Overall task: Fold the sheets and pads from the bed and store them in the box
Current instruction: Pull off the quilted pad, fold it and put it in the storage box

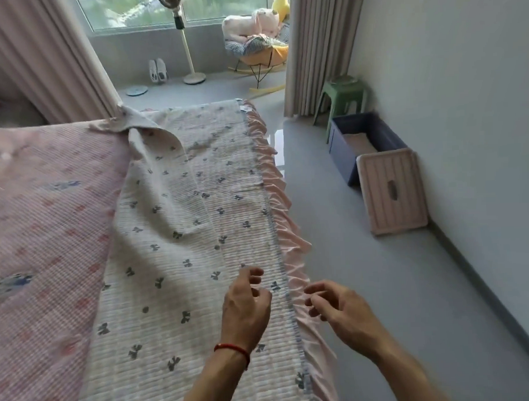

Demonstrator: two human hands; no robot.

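Here, 2 hands (pixel 246 303) (pixel 339 311), 1 box (pixel 339 152).

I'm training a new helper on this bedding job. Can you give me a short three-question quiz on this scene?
1. True or false: the box is open, its lid leaning on the wall.
2. The ruffle on the sheet is: A) pink B) green C) black.
3. Which hand wears the red bracelet?

Key: 1 true. 2 A. 3 the left hand; the right hand is bare. Neither holds anything.
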